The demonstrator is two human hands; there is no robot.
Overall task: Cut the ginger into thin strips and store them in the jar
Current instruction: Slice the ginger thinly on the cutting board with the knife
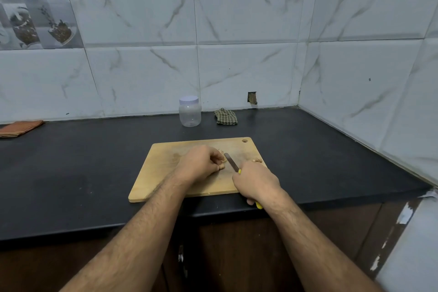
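A wooden cutting board lies on the black counter. My left hand sits on the board with its fingers curled over a small piece of ginger, most of it hidden under the fingertips. My right hand grips a yellow-handled knife, whose blade points up-left and lies just right of the ginger. A few cut ginger bits lie at the board's right edge. The clear plastic jar with its pale lid on stands behind the board near the wall.
A crumpled checked cloth lies right of the jar. An orange folded cloth lies at the far left by the wall. Tiled walls enclose the counter at the back and right. The counter's front edge runs above brown cabinet doors.
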